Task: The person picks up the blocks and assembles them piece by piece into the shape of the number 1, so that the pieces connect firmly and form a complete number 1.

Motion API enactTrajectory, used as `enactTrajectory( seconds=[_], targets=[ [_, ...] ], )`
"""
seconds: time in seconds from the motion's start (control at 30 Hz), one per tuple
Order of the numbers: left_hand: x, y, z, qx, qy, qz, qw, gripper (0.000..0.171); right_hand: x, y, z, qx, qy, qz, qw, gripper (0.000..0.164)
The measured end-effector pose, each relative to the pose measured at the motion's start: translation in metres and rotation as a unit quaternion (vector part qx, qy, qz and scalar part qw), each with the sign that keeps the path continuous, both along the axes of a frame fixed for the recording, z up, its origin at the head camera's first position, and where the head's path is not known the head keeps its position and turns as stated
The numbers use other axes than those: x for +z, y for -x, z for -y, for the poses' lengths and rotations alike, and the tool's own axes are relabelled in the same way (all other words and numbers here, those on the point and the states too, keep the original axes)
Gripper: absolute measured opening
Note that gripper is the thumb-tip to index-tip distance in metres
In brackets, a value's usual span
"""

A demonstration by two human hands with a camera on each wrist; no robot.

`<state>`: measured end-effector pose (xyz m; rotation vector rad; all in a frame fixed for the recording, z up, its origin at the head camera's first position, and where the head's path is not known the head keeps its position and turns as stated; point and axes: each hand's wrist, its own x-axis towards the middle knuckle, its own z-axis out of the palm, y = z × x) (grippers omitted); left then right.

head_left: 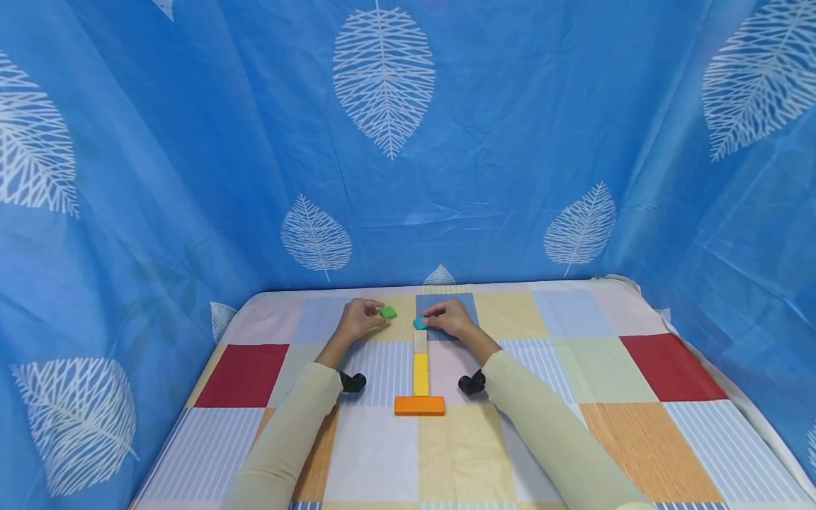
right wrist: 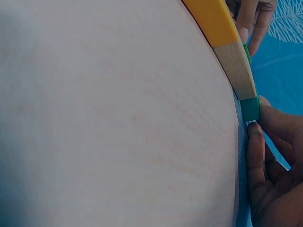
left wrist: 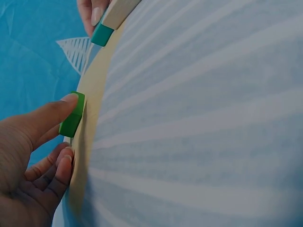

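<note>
My left hand (head_left: 360, 319) pinches a small green block (head_left: 388, 312) between thumb and fingers at the far part of the table. In the left wrist view the thumb lies along the green block (left wrist: 73, 116), just over the cloth. With its fingertips my right hand (head_left: 450, 317) holds a teal block (head_left: 419, 323) at the far end of a plain wooden block (head_left: 420, 341). The right wrist view shows the teal block (right wrist: 250, 109) meeting the end of the wooden block (right wrist: 236, 71). A yellow block (head_left: 421, 375) continues that line toward an orange block (head_left: 418, 406) lying crosswise.
A patchwork cloth (head_left: 376, 453) covers the table. Blue curtains (head_left: 484, 142) with white leaf prints hang behind and at both sides. Black wrist devices (head_left: 353, 382) show under both forearms, which come in from the near edge on either side of the blocks.
</note>
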<state>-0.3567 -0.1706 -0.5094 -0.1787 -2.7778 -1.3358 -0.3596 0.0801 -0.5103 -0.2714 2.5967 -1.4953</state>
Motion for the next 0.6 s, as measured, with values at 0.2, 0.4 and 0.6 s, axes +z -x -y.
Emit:
enactTrajectory(
  seconds=[0.2, 0.4, 0.6],
  targets=[
    [-0.0014, -0.0023, -0.0023, 0.009, 0.007, -0.010, 0.9999, 0.037, -0.0013, 0.0004, 0.0012, 0.001, 0.005, 0.004, 1.000, 0.018],
    [-0.0026, -0.0023, -0.0066, 0.024, 0.011, -0.015, 0.9995, 0.035, -0.0018, 0.0006, 0.0005, 0.001, 0.009, 0.006, 1.000, 0.018],
    [-0.0035, -0.0011, -0.0076, 0.034, 0.006, -0.003, 0.9994, 0.034, -0.0014, 0.0007, 0.0007, 0.000, 0.009, 0.009, 1.000, 0.017]
  ],
)
